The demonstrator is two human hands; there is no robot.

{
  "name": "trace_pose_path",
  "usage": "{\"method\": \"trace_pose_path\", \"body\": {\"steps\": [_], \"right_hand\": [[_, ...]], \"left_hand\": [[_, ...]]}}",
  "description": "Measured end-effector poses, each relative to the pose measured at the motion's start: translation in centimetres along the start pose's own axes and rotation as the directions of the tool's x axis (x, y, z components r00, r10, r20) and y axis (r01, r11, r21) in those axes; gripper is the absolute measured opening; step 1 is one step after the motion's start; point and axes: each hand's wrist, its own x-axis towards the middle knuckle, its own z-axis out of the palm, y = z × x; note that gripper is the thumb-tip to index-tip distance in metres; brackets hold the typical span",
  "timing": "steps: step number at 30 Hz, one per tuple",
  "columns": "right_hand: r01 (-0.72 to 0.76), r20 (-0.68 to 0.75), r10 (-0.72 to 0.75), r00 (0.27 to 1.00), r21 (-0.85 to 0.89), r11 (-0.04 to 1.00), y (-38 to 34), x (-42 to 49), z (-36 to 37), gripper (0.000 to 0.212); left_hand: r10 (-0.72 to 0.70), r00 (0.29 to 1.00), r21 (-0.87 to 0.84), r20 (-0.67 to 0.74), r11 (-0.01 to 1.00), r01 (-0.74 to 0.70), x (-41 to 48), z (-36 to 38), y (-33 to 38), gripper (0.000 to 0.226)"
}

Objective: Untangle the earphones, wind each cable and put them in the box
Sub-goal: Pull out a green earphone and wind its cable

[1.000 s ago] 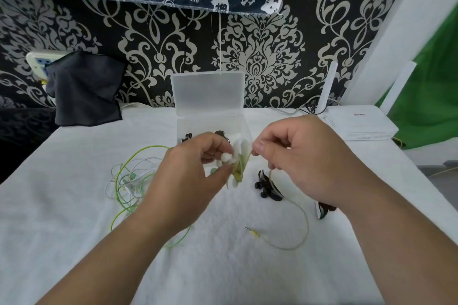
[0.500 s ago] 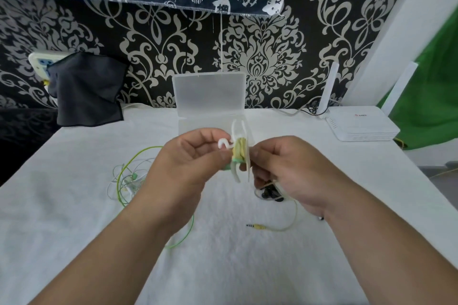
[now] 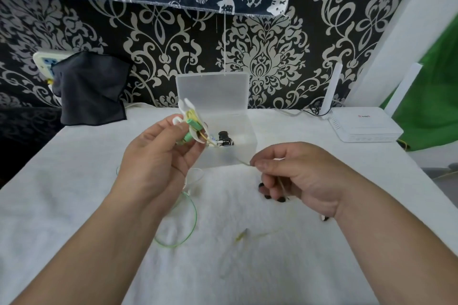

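Your left hand (image 3: 153, 161) is gripping the white winder (image 3: 184, 108) while your right hand (image 3: 297, 176) is pinching the yellow cable (image 3: 244, 162).

A white router (image 3: 366, 126) sits back right on the white towel (image 3: 74, 205), a dark cloth (image 3: 91, 86) back left.

White winder (image 3: 192, 119) in left hand (image 3: 153, 156), yellowish cable (image 3: 241, 161) in right hand (image 3: 302, 176), near box (image 3: 250, 136).
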Motion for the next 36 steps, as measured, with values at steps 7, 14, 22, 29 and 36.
{"method": "trace_pose_path", "body": {"steps": [7,14,22,29,36], "right_hand": [[0.078,-0.052,-0.101,0.994,-0.333,0.940,-0.1,-0.2,-1.1,0.018],[0.147,0.226,-0.019,0.974,-0.564,0.812,-0.1,-1.0,-0.8,0.025],[0.282,0.340,-0.207,0.917,-0.187,0.941,-1.2,-1.5,-0.9,0.023],[0.443,0.146,-0.433,0.890,-0.044,0.896,-1.6,-1.4,-0.8,0.029],[0.437,-0.071,-0.443,0.894,-0.085,0.895,-1.4,-0.7,-0.5,0.030]], "left_hand": [[0.043,0.998,0.027,-0.053,0.999,-0.041,0.4,-0.3,0.1,0.020],[0.071,0.996,0.146,-0.052,0.987,-0.063,0.5,-0.4,-0.7,0.015],[0.101,0.993,0.245,-0.061,0.966,-0.083,0.8,-0.9,-1.4,0.011],[0.037,0.998,0.393,0.055,0.918,-0.056,0.6,-1.1,-2.1,0.012],[0.006,0.946,0.771,0.323,0.579,-0.267,-1.0,-0.3,-3.0,0.021]]}}
